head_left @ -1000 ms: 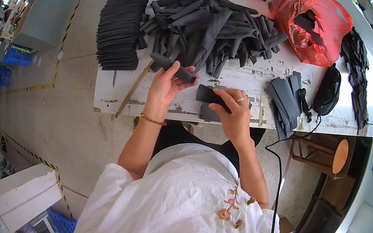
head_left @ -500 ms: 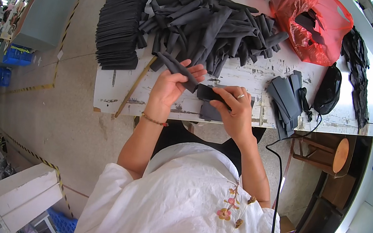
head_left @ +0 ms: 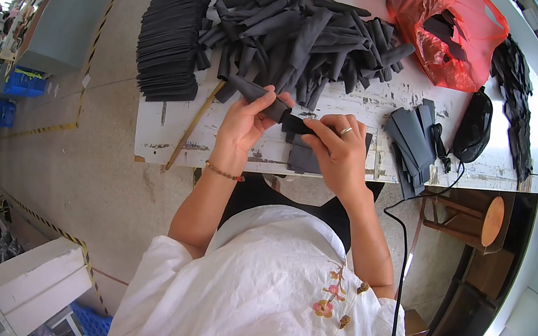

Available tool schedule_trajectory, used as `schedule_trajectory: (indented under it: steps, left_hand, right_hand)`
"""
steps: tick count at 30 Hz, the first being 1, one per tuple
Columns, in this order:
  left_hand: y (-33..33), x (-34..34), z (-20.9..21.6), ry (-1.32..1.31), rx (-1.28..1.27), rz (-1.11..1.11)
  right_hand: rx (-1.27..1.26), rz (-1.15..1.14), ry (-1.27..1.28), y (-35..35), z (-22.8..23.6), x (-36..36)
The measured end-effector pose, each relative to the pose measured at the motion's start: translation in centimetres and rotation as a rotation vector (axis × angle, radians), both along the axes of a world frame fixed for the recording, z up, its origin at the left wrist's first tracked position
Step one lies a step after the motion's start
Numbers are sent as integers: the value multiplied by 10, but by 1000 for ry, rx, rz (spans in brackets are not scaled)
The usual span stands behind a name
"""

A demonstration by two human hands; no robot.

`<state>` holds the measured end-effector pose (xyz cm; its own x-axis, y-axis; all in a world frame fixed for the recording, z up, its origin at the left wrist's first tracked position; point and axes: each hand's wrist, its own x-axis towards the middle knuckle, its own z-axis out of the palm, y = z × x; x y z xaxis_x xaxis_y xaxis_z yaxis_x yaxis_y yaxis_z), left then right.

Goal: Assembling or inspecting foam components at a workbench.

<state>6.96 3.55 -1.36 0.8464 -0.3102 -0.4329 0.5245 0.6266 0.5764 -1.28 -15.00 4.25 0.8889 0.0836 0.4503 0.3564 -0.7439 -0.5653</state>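
My left hand (head_left: 248, 120) is closed around a dark grey fabric sleeve (head_left: 244, 87), thumb on top, the sleeve's near end facing right. Between the thumb and fingers of my right hand (head_left: 343, 147) is a flat dark strip (head_left: 293, 125). The strip's left end meets the opening of the sleeve; how far it reaches inside is hidden. Under my right hand, flat grey pieces (head_left: 303, 160) lie at the table's front edge. Just beyond my hands is a loose heap of similar dark sleeves (head_left: 307, 43).
A tall neat stack of dark fabric pieces (head_left: 173, 31) stands at the left. On the table (head_left: 158, 126) lies a wooden stick (head_left: 193, 126). To the right are flat grey strips (head_left: 412, 143), a black pouch (head_left: 473, 128) with a cable, and a red plastic bag (head_left: 485, 26).
My right hand has shifted its grip back along the strip, and the strip's end now meets the sleeve's mouth. The fingers of my left hand have curled in around the sleeve.
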Motion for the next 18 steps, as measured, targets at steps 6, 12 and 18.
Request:
schedule_trajectory:
  steps: [6, 12, 18]
  left_hand:
    - [-1, -4, 10, 21, -9, -79]
    - [-8, -13, 21, -43, -21, 19]
    - [-23, -30, 39, -221, 104, 98]
  right_hand:
    - [-138, -39, -134, -1, 0, 5]
    - [-259, -96, -264, 5, -4, 3]
    - [-249, -186, -239, 25, -3, 2]
